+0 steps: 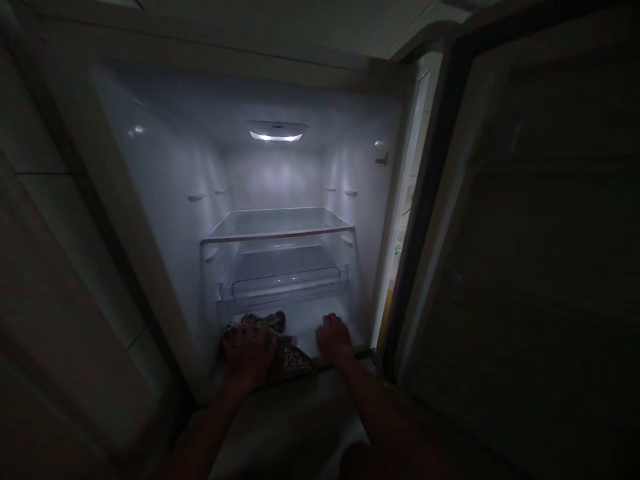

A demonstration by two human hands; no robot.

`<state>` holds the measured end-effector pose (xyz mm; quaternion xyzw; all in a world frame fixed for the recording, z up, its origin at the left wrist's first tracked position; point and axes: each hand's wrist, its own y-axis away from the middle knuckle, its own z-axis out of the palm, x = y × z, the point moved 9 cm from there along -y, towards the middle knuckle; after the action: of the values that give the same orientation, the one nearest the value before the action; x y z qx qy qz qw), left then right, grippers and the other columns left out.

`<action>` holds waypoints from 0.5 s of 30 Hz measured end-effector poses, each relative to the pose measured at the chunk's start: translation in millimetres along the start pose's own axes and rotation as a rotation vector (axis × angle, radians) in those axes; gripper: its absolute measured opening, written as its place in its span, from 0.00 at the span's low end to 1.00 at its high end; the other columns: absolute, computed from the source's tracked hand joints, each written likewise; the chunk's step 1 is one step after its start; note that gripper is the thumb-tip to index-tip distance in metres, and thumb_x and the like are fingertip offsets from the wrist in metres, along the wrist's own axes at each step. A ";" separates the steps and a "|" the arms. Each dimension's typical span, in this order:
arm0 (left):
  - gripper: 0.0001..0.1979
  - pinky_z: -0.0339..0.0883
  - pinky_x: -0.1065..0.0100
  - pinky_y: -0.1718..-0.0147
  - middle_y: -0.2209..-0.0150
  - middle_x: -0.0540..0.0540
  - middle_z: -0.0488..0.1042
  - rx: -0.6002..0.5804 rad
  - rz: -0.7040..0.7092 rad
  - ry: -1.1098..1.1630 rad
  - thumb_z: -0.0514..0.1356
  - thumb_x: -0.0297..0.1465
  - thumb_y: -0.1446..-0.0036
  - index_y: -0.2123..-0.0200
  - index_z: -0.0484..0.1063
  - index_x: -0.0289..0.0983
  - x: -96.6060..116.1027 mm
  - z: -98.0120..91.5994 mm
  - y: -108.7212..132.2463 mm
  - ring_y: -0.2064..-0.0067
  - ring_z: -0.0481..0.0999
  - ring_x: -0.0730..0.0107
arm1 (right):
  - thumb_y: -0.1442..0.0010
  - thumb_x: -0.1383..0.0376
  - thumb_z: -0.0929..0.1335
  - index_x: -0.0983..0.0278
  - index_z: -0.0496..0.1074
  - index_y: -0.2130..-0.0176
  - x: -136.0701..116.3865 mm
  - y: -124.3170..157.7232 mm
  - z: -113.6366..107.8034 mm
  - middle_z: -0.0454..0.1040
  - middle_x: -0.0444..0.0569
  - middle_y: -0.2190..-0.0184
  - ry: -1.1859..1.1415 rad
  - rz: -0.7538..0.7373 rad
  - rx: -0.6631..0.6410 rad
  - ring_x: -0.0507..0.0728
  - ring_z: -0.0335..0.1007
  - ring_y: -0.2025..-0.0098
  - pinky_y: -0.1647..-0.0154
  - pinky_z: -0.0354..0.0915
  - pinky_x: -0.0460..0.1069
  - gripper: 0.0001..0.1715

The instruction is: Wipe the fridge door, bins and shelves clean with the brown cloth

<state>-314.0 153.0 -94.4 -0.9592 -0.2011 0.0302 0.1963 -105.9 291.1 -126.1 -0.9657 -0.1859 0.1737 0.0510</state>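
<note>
A dark cloth with a pale pattern lies bunched at the front left of the refrigerator's floor. On top of it rests my left hand, its bent fingers gripping the fabric. Part of the cloth spreads rightward to the front edge. My right hand is at the front right of the same floor, apart from the cloth. Its fingers curl downward, and their undersides are hidden, so I cannot see whether anything is in them.
A glass shelf spans the refrigerator above my hands. Beneath it sits a clear plastic drawer or tray. A lamp glows at the top. The open door stands at the right, and a dark panel is at the left.
</note>
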 end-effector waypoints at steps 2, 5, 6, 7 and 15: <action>0.25 0.54 0.21 0.34 0.31 0.30 0.74 -0.085 -0.040 -0.035 0.54 0.43 0.26 0.34 0.78 0.41 -2.2 8.7 -18.8 0.33 0.73 0.32 | 0.25 0.58 0.63 0.70 0.75 0.33 -3.6 -1.1 3.8 0.74 0.65 0.33 -0.004 -0.005 0.002 0.67 0.72 0.32 0.31 0.67 0.60 0.30; 0.26 0.54 0.22 0.35 0.39 0.27 0.80 -0.135 0.033 -0.006 0.53 0.44 0.26 0.35 0.77 0.38 14.3 15.0 -43.1 0.38 0.76 0.33 | 0.23 0.56 0.62 0.69 0.72 0.30 -2.3 -2.1 7.7 0.71 0.64 0.30 -0.009 0.007 0.004 0.66 0.69 0.28 0.27 0.62 0.59 0.32; 0.26 0.55 0.23 0.35 0.40 0.28 0.80 -0.142 0.068 0.015 0.54 0.44 0.26 0.35 0.77 0.38 24.5 15.7 -48.8 0.38 0.76 0.33 | 0.23 0.57 0.62 0.68 0.72 0.29 -1.3 -2.8 8.9 0.71 0.64 0.29 -0.005 0.007 0.002 0.66 0.68 0.28 0.27 0.62 0.59 0.32; 0.26 0.56 0.26 0.34 0.41 0.28 0.80 -0.149 0.101 0.037 0.55 0.45 0.26 0.36 0.78 0.38 36.2 16.1 -52.3 0.38 0.76 0.34 | 0.23 0.58 0.62 0.67 0.72 0.29 -0.3 -3.8 10.2 0.71 0.63 0.29 0.000 0.008 -0.003 0.65 0.68 0.28 0.27 0.62 0.59 0.31; 0.21 0.66 0.42 0.38 0.35 0.37 0.77 -0.128 0.301 0.130 0.63 0.48 0.31 0.42 0.81 0.47 91.8 14.0 0.3 0.37 0.75 0.42 | 0.24 0.63 0.61 0.63 0.74 0.31 1.6 -4.3 11.9 0.70 0.60 0.27 0.017 0.001 -0.030 0.64 0.68 0.27 0.28 0.63 0.59 0.28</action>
<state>-231.6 194.4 -105.5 -0.9889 -0.0439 -0.0156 0.1407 -110.3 296.0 -137.1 -0.9679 -0.1877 0.1626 0.0381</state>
